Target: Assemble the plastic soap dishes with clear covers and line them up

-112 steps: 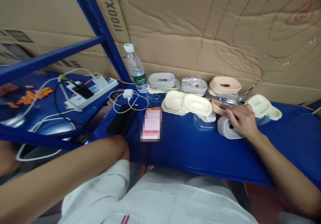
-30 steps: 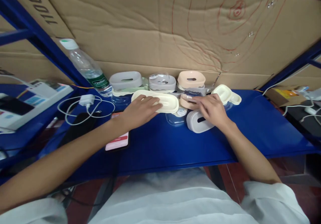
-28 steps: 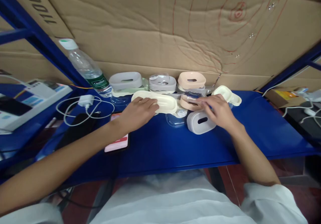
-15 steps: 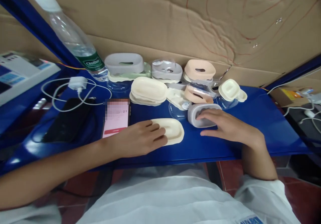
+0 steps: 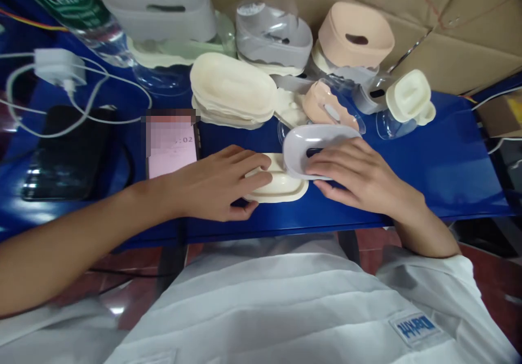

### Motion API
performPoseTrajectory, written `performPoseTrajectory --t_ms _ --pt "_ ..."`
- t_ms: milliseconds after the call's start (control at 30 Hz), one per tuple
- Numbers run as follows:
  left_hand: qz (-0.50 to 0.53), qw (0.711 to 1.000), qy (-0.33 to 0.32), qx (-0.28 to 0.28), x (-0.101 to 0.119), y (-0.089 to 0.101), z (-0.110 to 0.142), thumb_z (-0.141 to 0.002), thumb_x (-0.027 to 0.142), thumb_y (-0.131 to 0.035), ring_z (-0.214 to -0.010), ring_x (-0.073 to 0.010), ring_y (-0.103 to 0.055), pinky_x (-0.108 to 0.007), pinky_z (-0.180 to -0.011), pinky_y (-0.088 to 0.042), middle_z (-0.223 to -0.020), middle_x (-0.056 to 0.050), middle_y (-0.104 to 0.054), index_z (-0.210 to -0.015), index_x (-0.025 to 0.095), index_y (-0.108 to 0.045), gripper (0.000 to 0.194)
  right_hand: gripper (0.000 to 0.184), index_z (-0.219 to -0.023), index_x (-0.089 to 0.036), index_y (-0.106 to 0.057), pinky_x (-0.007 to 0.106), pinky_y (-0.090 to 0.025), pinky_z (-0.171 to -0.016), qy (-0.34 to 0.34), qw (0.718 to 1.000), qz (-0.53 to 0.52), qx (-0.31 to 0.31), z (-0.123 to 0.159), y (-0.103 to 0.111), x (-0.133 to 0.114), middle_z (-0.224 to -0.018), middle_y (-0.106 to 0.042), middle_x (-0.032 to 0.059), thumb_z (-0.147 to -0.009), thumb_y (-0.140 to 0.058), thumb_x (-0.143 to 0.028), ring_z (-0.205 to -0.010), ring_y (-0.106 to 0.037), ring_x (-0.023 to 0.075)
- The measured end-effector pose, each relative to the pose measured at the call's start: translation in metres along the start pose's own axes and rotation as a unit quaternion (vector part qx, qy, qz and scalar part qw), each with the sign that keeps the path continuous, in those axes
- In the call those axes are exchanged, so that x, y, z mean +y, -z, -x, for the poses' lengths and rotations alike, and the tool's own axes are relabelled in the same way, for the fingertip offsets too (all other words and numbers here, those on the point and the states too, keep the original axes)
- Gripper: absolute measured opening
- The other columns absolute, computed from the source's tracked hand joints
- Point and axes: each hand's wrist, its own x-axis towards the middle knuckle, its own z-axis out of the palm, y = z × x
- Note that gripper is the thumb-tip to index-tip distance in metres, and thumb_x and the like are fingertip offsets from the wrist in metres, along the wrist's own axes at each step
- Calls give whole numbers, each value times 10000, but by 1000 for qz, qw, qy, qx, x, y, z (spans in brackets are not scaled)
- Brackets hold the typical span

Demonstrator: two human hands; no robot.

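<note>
A cream oval tray (image 5: 285,187) lies on the blue table near its front edge. My left hand (image 5: 228,182) grips its left end, fingertips on the top and thumb at the near rim. In my right hand (image 5: 354,173) is a grey oval tub (image 5: 297,143) with a slot in its floor. Its fingers reach inside while the thumb stays outside, below the rim. The tub is tilted and overlaps the tray's right part; whether they touch, I cannot tell. Behind them sits a stack of cream oval trays (image 5: 234,86).
At the back are a larger grey tub (image 5: 159,21), a grey tub with clear plastic (image 5: 273,43), and peach tubs (image 5: 356,35). On the left lie a lit phone (image 5: 173,154), a black device (image 5: 69,157), a white charger (image 5: 59,67) and a bottle (image 5: 77,5). Cardboard (image 5: 468,37) stands behind.
My right hand has picked up the grey tub and brought it left, over the cream tray. My left hand's thumb now shows at the tray's near rim. The view has moved closer and lower.
</note>
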Motion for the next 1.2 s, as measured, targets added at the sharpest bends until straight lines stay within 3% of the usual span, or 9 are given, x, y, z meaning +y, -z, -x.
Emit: performPoseTrajectory --t_ms 200,400,500,600,667,800,967,1067,1200 --pt "-19 995 -99 27 -2 -4 2 -1085 355 -658 -1009 -215 -734 -379 -943 -620 -1140 -50 -756 -1110 244 -678 116 235 -1338 -236 -748 402 -550 -1019 100 992 51 65 -9 -24 -8 -1314 -826 61 -1128 -648 -201 -1243 -749 220" --pt "15 997 -52 59 2 3 2 -1054 262 -714 -1223 -215 -719 -450 -1158 -569 -1322 28 -752 -1272 414 -671 269 105 -1154 -192 -806 336 -602 -873 183 971 100 121 -16 -29 -24 -1108 -859 32 -1094 -721 -213 -1087 -783 186" --pt "-15 995 -83 47 3 4 0 -1114 329 -645 -1239 -230 -717 -474 -1135 -583 -1370 -33 -746 -1290 308 -654 178 160 -1205 -191 -807 313 -599 -824 211 966 111 103 -17 -31 -31 -1109 -850 40 -1110 -708 -274 -1020 -768 173" --pt "-24 992 -112 44 4 3 -4 -1145 343 -596 -1127 -223 -737 -427 -1016 -623 -1253 -85 -775 -1188 195 -654 164 325 -1279 -178 -785 321 -591 -822 233 963 118 72 -16 -31 -32 -1136 -840 58 -1152 -635 -437 -1013 -749 185" --pt "-33 991 -119 43 5 2 -5 -1154 332 -580 -1054 -214 -743 -404 -962 -627 -1171 -78 -785 -1128 185 -662 170 351 -1306 -171 -765 341 -584 -827 225 966 120 46 -15 -30 -32 -1123 -831 62 -1161 -609 -451 -992 -730 195" --pt "-63 987 -130 64 5 0 -6 -1157 325 -586 -1027 -205 -736 -396 -966 -626 -1136 -64 -786 -1095 185 -686 184 165 -1212 -202 -757 346 -546 -796 197 968 155 1 -14 -30 -35 -1083 -809 39 -1143 -608 -210 -913 -687 178" --pt "-65 986 -139 64 4 0 -6 -1120 254 -641 -1033 -230 -729 -419 -1003 -627 -1133 -103 -789 -1098 128 -696 139 187 -1076 -195 -756 323 -540 -790 201 968 149 -2 -13 -36 -38 -1076 -806 35 -1119 -595 -111 -903 -694 171" --pt "-54 991 -116 36 3 0 -5 -1149 310 -568 -1068 -230 -726 -419 -1031 -618 -1170 -79 -786 -1091 172 -706 204 162 -1149 -161 -761 338 -563 -831 182 978 100 -8 -11 -39 -31 -1144 -808 78 -1145 -616 -234 -978 -723 196" --pt "-32 995 -91 0 2 1 -2 -1163 394 -496 -1128 -239 -721 -431 -1062 -595 -1202 -55 -780 -1067 245 -719 285 417 -1362 -189 -724 403 -587 -959 150 988 -30 -24 -8 -35 -10 -1280 -785 115 -1135 -622 -524 -1141 -739 245"
